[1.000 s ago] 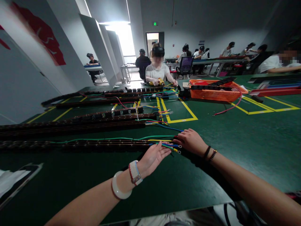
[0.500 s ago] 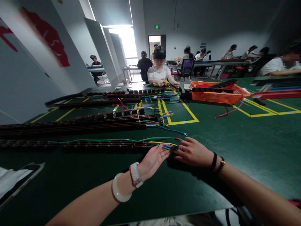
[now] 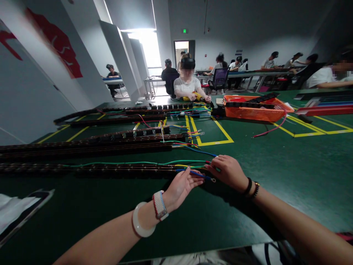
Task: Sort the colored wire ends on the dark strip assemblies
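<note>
1. Two hands meet just below the middle of the frame. They are at the right end of a long dark strip [image 3: 96, 170] that runs in from the left edge across the green table [image 3: 289, 176].
2. The left hand [image 3: 180, 187] lies open with its palm turned up and its fingers stretched and apart. A blue wire [image 3: 197, 173] runs across its fingertips, and nothing is clamped in it.
3. The right hand [image 3: 228, 171] rests palm down just to the right. Its fingers curl over the ends of a green wire [image 3: 138, 163] and a yellow wire [image 3: 190, 166]. The knuckles hide whether it pinches either one, so I cannot tell.
4. Half a second ago the fingertips of both hands met over the bunched wire ends. Since then the right hand has moved up the frame and a little away from the left, and the fingertips are now apart.
5. That shift leaves the blue wire's metal ring end bare on the table between the hands. For the work in hand, I judge that the blue wire is now singled out from the green and yellow ones, which sit under the right hand.
6. The left hand has barely shifted, and a white bracelet [image 3: 139, 224] sits on its wrist.
7. More strips with wires lie further up in the left half. An orange basket [image 3: 253, 112] stands at upper right, and a person [image 3: 188, 82] sits across the table at upper centre.
</note>
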A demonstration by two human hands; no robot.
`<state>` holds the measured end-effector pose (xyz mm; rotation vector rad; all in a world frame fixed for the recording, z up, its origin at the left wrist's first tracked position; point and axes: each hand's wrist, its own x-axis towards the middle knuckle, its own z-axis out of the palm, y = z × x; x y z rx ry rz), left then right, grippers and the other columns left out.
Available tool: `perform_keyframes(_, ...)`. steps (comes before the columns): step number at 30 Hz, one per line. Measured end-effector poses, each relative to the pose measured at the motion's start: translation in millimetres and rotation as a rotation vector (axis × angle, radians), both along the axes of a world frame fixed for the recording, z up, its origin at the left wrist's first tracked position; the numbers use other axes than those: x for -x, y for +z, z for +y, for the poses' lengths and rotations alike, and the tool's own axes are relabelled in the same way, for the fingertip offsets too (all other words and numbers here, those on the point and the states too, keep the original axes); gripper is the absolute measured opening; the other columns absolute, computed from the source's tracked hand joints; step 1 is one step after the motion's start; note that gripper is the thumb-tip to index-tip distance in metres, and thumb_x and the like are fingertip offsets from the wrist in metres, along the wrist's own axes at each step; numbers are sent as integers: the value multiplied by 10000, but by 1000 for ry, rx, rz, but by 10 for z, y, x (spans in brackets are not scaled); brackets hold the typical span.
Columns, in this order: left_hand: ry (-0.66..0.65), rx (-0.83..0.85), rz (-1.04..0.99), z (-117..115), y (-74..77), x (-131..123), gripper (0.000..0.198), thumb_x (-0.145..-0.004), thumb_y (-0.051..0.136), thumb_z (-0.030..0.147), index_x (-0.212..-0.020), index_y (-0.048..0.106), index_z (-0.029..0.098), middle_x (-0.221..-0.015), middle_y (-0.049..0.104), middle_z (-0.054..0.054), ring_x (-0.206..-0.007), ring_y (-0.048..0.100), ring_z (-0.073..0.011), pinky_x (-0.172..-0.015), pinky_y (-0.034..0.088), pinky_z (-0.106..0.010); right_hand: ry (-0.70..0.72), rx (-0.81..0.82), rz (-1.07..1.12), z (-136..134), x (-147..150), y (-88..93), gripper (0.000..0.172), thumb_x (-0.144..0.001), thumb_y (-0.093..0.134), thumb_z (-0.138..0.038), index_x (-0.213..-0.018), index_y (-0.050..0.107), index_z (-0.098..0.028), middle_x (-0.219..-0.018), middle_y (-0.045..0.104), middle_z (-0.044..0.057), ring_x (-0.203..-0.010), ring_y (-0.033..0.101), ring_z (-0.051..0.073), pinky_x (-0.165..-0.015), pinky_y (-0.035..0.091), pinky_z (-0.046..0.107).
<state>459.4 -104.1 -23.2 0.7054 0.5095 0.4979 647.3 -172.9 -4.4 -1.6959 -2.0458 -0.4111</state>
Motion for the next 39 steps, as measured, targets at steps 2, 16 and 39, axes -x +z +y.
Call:
perform_keyframes(2,9,-15,28,-8,5,5,297,-909,439,316,-829,612,88,-850,684,-132,-831,654,-205,-876,468,-379,-16,73,27,35,-34,-32,356,-898,478,-378,-608,542,-183,-579,573,9,-587,482,124,-608,303,250)
perform_keyframes(16,-5,2,58,-17,49,21,292,-907,409,251,-798,620,82,-814,678,-120,-783,648,-192,-817,483,-353,46,244,-37,-9,-47,54,444,-936,380,-419,-648,621,-181,-656,644,38,-649,550,137,-680,310,277)
perform_keyframes(39,-324,-229,163,-39,38,39,537,-864,366,568,-759,595,94,-715,670,-130,-610,648,-180,-563,486,-270,50,205,59,-82,90,14,444,-931,381,-392,-586,558,-176,-556,567,25,-559,483,108,-564,270,248)
